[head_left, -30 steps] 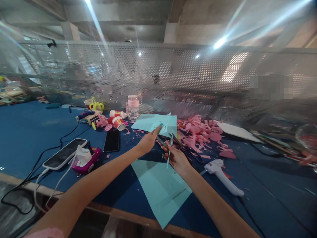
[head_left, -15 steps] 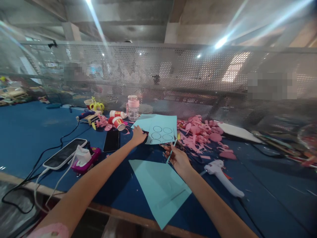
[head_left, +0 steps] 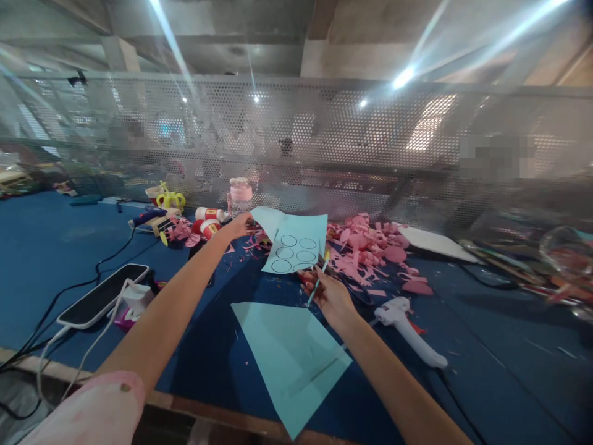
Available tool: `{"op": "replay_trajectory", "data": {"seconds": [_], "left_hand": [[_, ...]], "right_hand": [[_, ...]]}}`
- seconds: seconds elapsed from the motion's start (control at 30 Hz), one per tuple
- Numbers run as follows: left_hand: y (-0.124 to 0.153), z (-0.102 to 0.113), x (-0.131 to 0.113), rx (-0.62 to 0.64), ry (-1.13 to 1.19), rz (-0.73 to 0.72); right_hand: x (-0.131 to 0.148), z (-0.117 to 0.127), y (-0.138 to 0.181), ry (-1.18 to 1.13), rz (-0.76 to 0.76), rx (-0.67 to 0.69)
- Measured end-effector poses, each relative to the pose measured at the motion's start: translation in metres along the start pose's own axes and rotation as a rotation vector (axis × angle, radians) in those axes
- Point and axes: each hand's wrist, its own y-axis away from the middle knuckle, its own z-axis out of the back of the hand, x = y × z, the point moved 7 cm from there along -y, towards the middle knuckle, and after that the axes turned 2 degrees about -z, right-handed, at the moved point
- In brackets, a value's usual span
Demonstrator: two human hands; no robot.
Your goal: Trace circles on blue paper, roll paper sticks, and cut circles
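Light blue paper (head_left: 296, 232) with several black-outlined circles drawn on it hangs above the table, its left part bent over at the top. My left hand (head_left: 239, 227) pinches its upper left corner. At its lower right corner is my right hand (head_left: 331, 295), closed around a thin light-blue pen (head_left: 314, 290) that points up and away from me. The right fingers also touch or sit just under the paper's edge; which one I cannot tell. Below, a second light blue sheet (head_left: 282, 346) lies flat on the table, partly beneath my right forearm.
Pink cut scraps (head_left: 370, 247) are heaped behind my right hand. A white glue gun (head_left: 410, 330) lies right of my forearm. On the left are a power bank (head_left: 104, 295), cables and red-and-white bottles (head_left: 208, 227). A pink-lidded bottle (head_left: 241, 194) stands before the perforated screen (head_left: 287, 123).
My left hand has moved away from me and left, drawing the paper's corner with it. The paper now bends on its left side. My right hand keeps the pen; the view has shifted slightly.
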Motion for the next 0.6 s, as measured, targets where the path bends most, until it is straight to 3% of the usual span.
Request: {"op": "replay_trajectory", "data": {"seconds": [0.27,0.5,0.6], "left_hand": [[-0.014,-0.038,-0.02,0.266,-0.199,-0.13],[-0.004,-0.096,0.034,0.286,-0.611,-0.322],[-0.002,-0.107,0.047,0.254,-0.743,-0.387]], "right_hand": [[0.008,0.009,-0.001,0.043,0.097,-0.101],[0.01,0.008,-0.001,0.109,0.161,-0.108],[0.01,0.007,0.001,0.126,0.147,-0.106]]}}
